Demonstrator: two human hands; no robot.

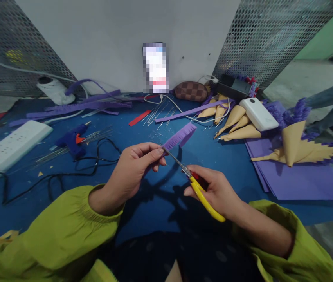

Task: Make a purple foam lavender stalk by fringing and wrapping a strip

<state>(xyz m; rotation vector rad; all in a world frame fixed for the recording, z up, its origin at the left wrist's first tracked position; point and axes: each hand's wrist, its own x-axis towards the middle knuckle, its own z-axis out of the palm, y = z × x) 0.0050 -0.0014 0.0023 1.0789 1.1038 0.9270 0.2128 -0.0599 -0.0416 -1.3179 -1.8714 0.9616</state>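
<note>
My left hand pinches a purple paper strip between thumb and fingers. Short cuts run along one edge of the strip, and its far end curls over. In my right hand is a pair of scissors with yellow handles, its blades pointing up and left. The blade tips touch the strip beside my left thumb. Whether the blades are parted is too small to tell. Both hands are above the blue tabletop.
A blue glue gun, wires and a white power strip lie left. At the back stand a lit phone and a checkered pouch. Paper cones, a white power bank and purple sheets lie right.
</note>
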